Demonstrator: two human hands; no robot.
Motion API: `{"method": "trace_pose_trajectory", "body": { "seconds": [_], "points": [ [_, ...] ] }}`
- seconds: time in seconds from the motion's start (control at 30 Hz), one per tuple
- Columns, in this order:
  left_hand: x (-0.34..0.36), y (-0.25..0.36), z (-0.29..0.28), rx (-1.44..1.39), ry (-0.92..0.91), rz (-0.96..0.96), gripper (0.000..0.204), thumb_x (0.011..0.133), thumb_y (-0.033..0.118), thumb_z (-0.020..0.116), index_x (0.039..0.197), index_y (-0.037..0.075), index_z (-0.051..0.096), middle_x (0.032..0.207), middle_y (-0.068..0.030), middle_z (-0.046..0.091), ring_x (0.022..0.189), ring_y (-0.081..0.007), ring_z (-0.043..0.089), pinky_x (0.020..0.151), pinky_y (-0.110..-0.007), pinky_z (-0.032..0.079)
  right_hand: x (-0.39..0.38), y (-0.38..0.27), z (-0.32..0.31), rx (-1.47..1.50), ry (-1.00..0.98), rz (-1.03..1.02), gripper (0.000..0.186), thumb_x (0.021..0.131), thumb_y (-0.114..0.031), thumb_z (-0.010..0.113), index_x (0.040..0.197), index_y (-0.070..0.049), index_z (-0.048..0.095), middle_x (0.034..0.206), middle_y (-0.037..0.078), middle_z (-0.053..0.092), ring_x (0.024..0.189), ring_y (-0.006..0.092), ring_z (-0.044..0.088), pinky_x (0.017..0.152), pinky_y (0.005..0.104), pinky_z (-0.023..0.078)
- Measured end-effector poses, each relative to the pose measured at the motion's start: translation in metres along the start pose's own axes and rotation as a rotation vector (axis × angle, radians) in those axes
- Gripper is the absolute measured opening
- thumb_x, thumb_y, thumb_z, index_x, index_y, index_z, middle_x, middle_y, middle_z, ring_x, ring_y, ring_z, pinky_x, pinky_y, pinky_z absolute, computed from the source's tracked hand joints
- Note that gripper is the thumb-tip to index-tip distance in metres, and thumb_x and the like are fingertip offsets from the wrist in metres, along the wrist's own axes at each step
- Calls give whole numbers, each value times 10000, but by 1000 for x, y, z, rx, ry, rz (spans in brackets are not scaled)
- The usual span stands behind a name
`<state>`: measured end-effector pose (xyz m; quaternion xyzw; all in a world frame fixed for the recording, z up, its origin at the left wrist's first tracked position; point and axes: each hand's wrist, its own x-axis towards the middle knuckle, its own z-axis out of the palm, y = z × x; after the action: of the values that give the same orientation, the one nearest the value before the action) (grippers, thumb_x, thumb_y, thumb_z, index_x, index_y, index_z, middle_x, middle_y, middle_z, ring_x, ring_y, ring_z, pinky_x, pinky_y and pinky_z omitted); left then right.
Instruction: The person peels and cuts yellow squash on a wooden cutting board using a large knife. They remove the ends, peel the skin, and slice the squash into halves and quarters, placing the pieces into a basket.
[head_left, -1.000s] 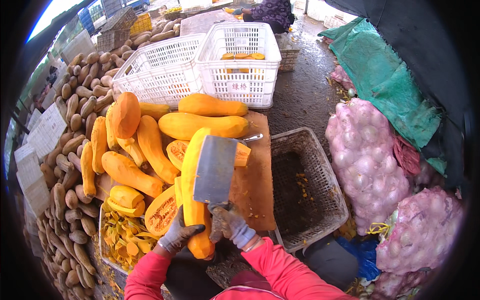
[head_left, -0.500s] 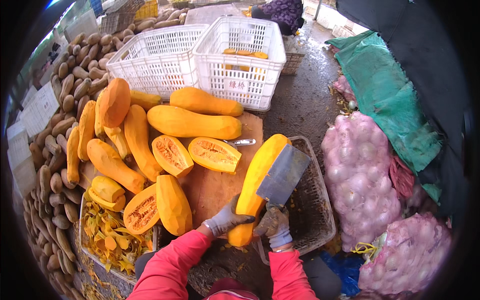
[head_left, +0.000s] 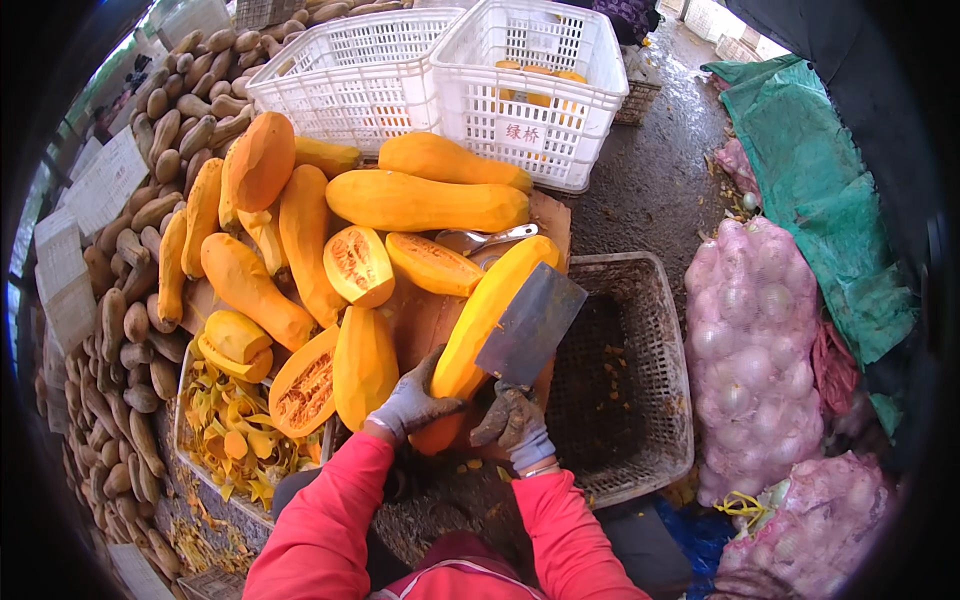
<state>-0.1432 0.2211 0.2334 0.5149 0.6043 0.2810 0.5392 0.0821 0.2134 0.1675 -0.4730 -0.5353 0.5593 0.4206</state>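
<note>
Squash: long axis slants away rightward; left hand gripping near end, right hand gripping cleaver.

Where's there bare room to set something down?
Wet floor lies open between the right-hand white crate and green tarp. On the board, a small patch shows left of the held squash, bordered by cut pieces. The board's left side is crowded with peeled squashes.
</note>
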Motion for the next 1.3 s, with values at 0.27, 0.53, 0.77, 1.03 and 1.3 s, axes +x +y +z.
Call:
{"method": "trace_pose_trajectory", "body": {
  "seconds": [0.27, 0.53, 0.77, 1.03, 1.3],
  "points": [
    [-82, -3, 40, 430, 459, 9, 922, 767, 217, 855, 1529, 21, 374, 1460, -251, 499, 1367, -422, 477, 1157, -441, 389, -39, -43, -24, 712, 175, 449, 306, 993, -139, 583, 1261, 9, 573, 1145, 169, 696, 977, 308, 699, 786, 449, 594],
    [-101, -67, 29, -219, 587, -39, 786, 786, -92, 498, 1554, 41, 394, 1539, -171, 493, 1419, -242, 480, 1103, -281, 397, -105, -99, -30, -552, -128, 272, 349, 912, -212, 714, 1235, -82, 694, 910, 149, 740, 788, 258, 718, 753, 345, 569],
    [-102, -85, 50, -573, 735, -46, 666, 823, -94, 496, 1474, 43, 496, 1371, -129, 612, 1267, -216, 582, 1066, -299, 430, -116, -131, 1, -988, -388, -15, 419, 907, -316, 625, 1290, -154, 680, 1037, 208, 724, 924, 416, 694, 845, 495, 555],
    [-107, -88, 96, -770, 598, -213, 459, 863, 6, 734, 1293, -6, 572, 1150, -101, 702, 1051, -187, 671, 951, -312, 517, -81, -166, 13, -1300, -580, -97, 378, 869, -262, 637, 1219, -136, 705, 906, 234, 705, 873, 418, 686, 788, 513, 545],
    [-99, -82, 104, -849, 664, -225, 375, 872, 43, 728, 1219, -9, 597, 991, -79, 701, 882, -160, 653, 819, -303, 530, -63, -180, 19, -1406, -684, -177, 376, 880, -269, 625, 1226, -139, 691, 920, 196, 725, 873, 383, 701, 778, 506, 553]
  ]
}}
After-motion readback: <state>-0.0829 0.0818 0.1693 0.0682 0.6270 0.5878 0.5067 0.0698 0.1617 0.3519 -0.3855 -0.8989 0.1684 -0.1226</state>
